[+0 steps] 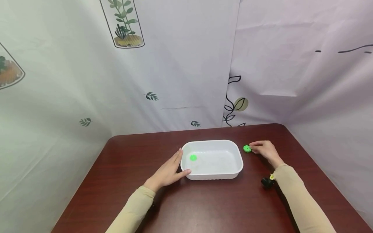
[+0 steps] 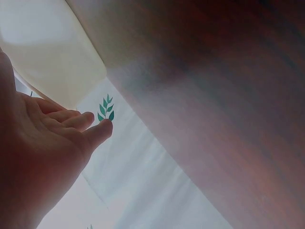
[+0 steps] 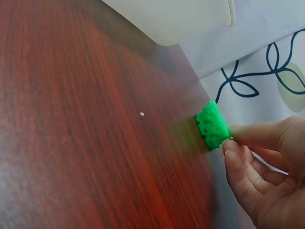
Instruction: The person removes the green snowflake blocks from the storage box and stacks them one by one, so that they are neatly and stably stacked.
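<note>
A white rectangular plastic basin (image 1: 215,175) sits on the table, with a flat green disc (image 1: 193,158) lying inside near its left end. My left hand (image 1: 169,170) rests against the basin's left side, fingers extended and thumb at the front rim. To the right of the basin, my right hand (image 1: 264,150) pinches the edge of a second green disc (image 1: 247,149) between thumb and fingertips. Up close in the right wrist view, this green disc (image 3: 212,126) has a notched, knobbly rim and is at the tabletop.
The dark red-brown table (image 1: 215,204) ends at a pale printed cloth (image 1: 186,71) at the back and sides. A black object (image 1: 266,182) is at the right wrist. A tiny white speck (image 3: 142,114) lies on the wood.
</note>
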`<state>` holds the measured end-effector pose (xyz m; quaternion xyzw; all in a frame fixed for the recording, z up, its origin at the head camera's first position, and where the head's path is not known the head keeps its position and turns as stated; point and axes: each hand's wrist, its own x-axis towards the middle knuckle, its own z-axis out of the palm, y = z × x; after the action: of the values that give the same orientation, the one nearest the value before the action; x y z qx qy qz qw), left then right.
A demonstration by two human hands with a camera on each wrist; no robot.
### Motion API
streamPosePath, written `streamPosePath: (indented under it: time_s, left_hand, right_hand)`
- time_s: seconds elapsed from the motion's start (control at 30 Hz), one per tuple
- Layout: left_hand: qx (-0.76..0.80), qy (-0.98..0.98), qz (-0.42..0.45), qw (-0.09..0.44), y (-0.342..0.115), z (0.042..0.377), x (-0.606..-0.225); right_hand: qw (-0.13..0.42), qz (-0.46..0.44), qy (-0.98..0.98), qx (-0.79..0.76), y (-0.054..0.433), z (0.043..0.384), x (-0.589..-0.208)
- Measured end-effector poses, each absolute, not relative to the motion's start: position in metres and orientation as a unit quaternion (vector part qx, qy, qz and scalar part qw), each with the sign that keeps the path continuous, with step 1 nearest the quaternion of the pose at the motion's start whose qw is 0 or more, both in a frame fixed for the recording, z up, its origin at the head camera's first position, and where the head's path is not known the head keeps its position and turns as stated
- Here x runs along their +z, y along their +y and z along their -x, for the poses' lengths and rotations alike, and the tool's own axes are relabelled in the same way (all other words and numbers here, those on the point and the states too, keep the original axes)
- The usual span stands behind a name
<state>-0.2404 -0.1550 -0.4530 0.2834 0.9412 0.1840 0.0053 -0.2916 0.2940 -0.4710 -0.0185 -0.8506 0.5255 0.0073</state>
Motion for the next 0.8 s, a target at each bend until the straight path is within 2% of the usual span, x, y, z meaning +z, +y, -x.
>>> streamPosePath:
  time_s: [0.37,0.8]
  left_hand:
    - [0.183,0.941,-0.285,0.005,-0.156,0.241,-0.455]
    - [0.186,0.939,-0.289,0.000,-0.156,0.240,-0.453]
  right_hand:
    - [0.010,0.011,-0.864,0.503,0.299,0.292,-0.457]
    - [0.012,-0.039,-0.894,0.445,0.284,0.309,-0.409]
